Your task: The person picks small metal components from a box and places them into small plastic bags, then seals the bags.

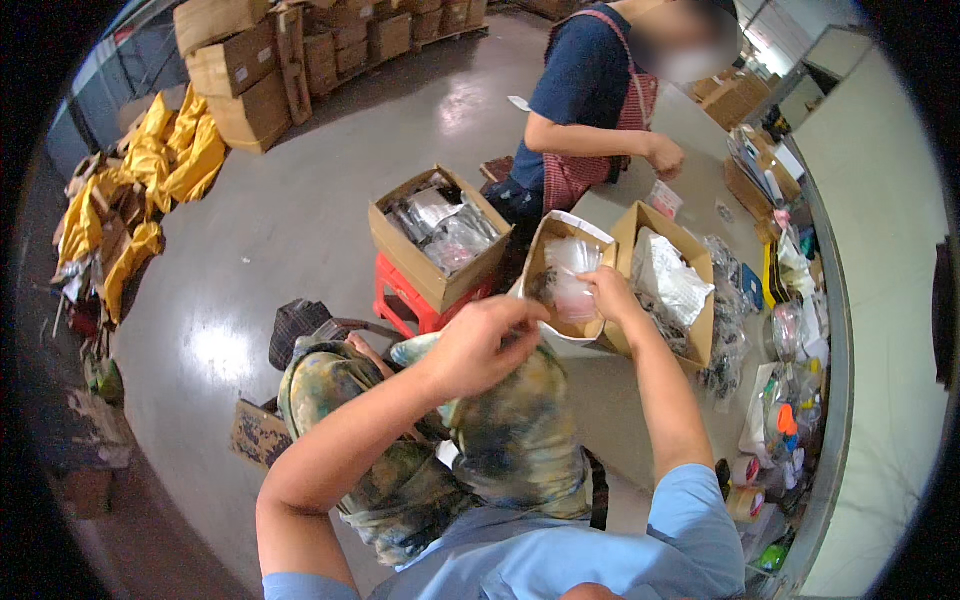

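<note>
Left hand (480, 345): raised above the lap, its fingers curled together and pinched; whether anything is held between them cannot be told.
Right hand (610, 292): reached into the small open box (560, 275), its fingers closed on a clear plastic bag (572, 272).
Clear plastic bag: held upright inside the small open box, at the near edge of the table (640, 400).
Larger carton (690, 300): placed just right of the small box, filled with white and clear packets.
Carton on red stool (437, 240): set on the floor, left of the table.
Co-worker (590, 100): seated across, a hand rested on the table.
</note>
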Tool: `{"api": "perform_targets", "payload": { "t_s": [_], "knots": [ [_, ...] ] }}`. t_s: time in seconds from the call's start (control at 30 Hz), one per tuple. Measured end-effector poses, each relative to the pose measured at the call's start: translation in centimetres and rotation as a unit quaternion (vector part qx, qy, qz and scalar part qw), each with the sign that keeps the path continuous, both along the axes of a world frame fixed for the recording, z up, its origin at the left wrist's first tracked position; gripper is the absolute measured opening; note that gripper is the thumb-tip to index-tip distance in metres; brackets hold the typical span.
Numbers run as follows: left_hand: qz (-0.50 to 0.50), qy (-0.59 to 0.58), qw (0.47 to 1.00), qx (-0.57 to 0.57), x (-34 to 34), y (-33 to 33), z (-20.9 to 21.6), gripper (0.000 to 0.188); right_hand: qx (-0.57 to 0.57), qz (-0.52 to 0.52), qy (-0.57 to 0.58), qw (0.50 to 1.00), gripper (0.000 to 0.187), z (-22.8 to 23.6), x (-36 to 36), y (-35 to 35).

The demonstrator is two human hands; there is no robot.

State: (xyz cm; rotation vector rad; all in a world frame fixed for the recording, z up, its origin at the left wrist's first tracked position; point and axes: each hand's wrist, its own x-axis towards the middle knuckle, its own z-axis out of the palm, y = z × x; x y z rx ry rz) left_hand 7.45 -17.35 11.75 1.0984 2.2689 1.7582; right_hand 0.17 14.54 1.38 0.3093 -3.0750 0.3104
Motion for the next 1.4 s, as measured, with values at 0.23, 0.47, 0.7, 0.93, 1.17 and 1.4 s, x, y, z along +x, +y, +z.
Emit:
{"api": "perform_targets", "payload": {
  "t_s": [0.23, 0.47, 0.7, 0.93, 1.17, 1.4],
  "knots": [
    [0.124, 0.261, 0.957, -0.012, -5.0, 7.3, -1.7, 0.034, -0.318, -0.008, 0.022, 0.948, 0.018, 10.6, 5.3, -4.3],
    [0.032, 0.114, 0.99, -0.079, -4.1, 11.1, 0.1, 0.015, -0.443, 0.037, 0.073, 0.893, 0.02, 10.5, 7.3, -1.9],
    [0.081, -0.08, 0.984, -0.134, -5.1, 12.3, -3.8, 0.008, -0.447, 0.04, 0.219, 0.866, 0.026, 6.8, 10.1, -0.5],
    [-0.044, 0.101, 0.983, -0.146, -4.8, 16.6, -1.2, 0.011, -0.363, 0.089, 0.236, 0.897, 0.026, 8.2, 11.8, 1.8],
    [-0.04, 0.043, 0.985, -0.165, -5.2, 16.2, -2.6, 0.018, -0.323, 0.048, 0.173, 0.929, 0.024, 7.9, 11.6, 0.9],
    [-0.048, 0.078, 0.989, -0.116, -5.5, 15.3, -3.3, 0.025, -0.366, -0.041, 0.17, 0.914, 0.026, 8.6, 11.7, 0.3]
  ]
}}
